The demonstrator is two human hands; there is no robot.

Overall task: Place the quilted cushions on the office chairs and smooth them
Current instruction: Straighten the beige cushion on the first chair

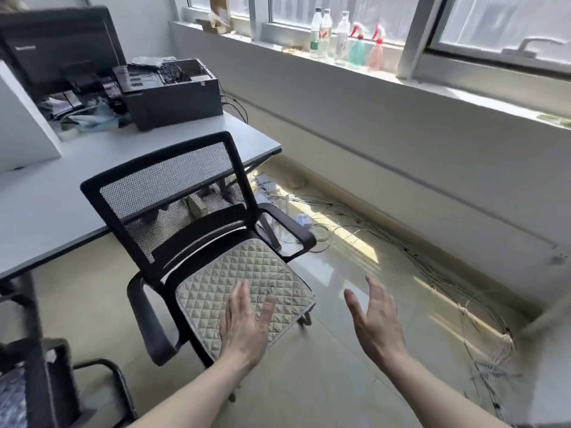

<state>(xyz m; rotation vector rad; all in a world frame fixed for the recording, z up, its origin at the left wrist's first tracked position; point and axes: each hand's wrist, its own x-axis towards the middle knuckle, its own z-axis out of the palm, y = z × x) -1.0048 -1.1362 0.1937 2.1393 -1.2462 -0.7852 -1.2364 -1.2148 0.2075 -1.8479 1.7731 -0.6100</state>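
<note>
- One quilted cushion (pixel 244 291) already lies flat on the seat of the black mesh office chair (pixel 173 193), which stands beside the counter (pixel 61 205).
- A second chair (pixel 40 381) at lower left shows only partly; you cannot tell whether it has its cushion.
- Your left hand (pixel 244 325) is over the cushion's front edge, fingers (pixel 241 295) spread and holding nothing; contact looks likely but unclear.
- Your right hand (pixel 377 319) hangs in the air just beside the chair, fingers apart, empty.
- Smoothing looks nearly done here.

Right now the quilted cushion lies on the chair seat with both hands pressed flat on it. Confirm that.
Not quite. The quilted cushion does lie on the chair seat, but the head view shows only the left hand over it; the right hand is open above the floor, off the chair.
</note>
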